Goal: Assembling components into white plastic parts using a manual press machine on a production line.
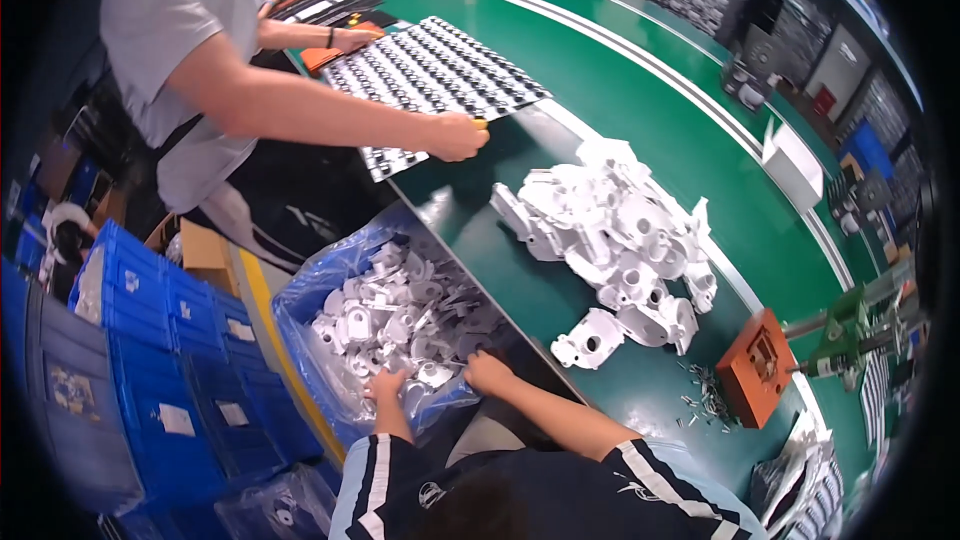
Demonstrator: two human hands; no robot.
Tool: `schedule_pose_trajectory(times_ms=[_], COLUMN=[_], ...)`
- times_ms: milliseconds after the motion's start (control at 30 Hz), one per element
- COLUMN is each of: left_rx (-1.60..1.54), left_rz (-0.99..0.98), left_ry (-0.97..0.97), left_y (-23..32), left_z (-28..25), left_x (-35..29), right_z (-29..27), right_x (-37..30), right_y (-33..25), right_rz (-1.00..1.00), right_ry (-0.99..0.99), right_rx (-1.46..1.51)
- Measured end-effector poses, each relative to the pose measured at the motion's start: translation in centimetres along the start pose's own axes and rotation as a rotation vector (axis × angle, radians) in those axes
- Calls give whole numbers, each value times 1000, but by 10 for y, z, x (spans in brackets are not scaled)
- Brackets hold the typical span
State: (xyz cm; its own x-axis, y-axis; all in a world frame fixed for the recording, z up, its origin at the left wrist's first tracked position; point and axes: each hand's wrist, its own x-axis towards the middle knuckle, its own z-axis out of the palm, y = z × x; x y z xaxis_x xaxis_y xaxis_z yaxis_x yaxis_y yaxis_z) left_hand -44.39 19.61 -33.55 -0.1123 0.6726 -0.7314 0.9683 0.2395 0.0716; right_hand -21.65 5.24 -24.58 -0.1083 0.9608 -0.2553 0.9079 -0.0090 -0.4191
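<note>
A blue bin lined with a clear plastic bag (290, 290) stands below the table's left edge. It is heaped with white plastic housings (400, 305) that have round holes and flanges. My left hand (386, 386) reaches into the near side of the bin, its fingers apart against the white parts, with nothing plainly held. My right hand (488, 373) is curled closed at the bin's near right rim, beside the table edge; what its fingers grip is hidden. More of the white housings (630, 230) lie piled on the green table to the right.
An orange fixture block (757, 370) sits by a green press (845, 335), with loose metal pins (708, 395) beside it. At far left, a co-worker (190, 50) holds a tray of black parts (430, 70). Stacked blue crates (160, 340) stand to my left.
</note>
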Motion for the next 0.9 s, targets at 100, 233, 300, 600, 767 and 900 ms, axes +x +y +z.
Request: schedule_pose_trajectory(times_ms=[100,233,300,600,767,900], left_rx=[-29,-363,-335,-232,511,812], left_rz=[-3,137,186,420,811,800], left_ry=[190,339,131,-106,115,131], left_y=[-30,-50,-20,9,-58,-17], left_z=[5,36,35,63,83,102], left_x=[29,70,74,120,194,158], right_z=[0,7,7,-1,3,3], right_x=[-1,3,2,5,7,0], right_y=[-6,-9,-2,4,-20,3], right_rz=[-100,-105,-66,-15,89,69], right_ry=[-42,-58,-57,-219,-169,-114], right_rx=[-184,-178,-154,-134,93,107])
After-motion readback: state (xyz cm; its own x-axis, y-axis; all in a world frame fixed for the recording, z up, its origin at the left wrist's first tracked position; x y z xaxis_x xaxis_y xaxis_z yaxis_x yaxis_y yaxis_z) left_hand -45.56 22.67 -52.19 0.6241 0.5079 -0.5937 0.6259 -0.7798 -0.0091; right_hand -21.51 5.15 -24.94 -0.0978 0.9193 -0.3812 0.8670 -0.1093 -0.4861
